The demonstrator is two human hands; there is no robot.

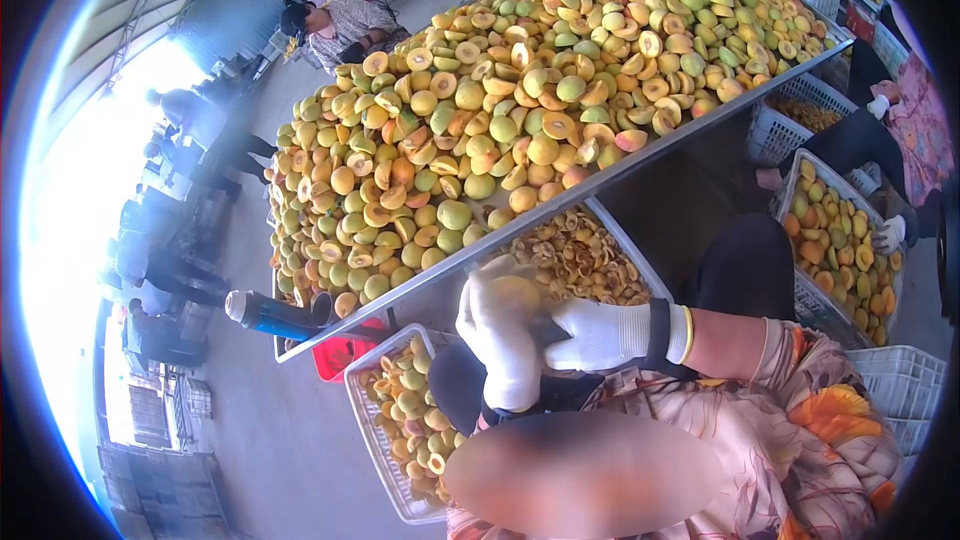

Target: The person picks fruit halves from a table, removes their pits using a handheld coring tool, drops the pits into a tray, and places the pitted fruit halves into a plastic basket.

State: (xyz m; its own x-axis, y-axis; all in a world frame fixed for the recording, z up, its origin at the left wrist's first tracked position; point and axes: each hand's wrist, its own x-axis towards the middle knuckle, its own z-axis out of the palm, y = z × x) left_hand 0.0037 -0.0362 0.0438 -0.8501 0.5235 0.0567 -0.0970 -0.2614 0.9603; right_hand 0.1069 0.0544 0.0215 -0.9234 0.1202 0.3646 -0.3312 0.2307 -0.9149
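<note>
Both my hands wear white knitted gloves and meet over a crate of brownish pits and scraps (590, 265). My left hand (500, 335) is closed around a yellowish peach (520, 292), blurred and partly covered by the fingers. Close beside it, my right hand (605, 333) has its fingers curled in toward the left hand. What the right fingers hold is hidden; a dark patch shows between the hands. Just beyond them, a metal-edged table (560, 202) bears a large heap of peaches (480, 130), many of them cut in halves.
A white crate of peach halves (400, 420) stands at my left, near a red container (345, 350) and a blue tube (275, 315). At right, a co-worker's gloved hand (888, 235) touches a peach crate (845, 250). Another person (350, 30) sits across the table.
</note>
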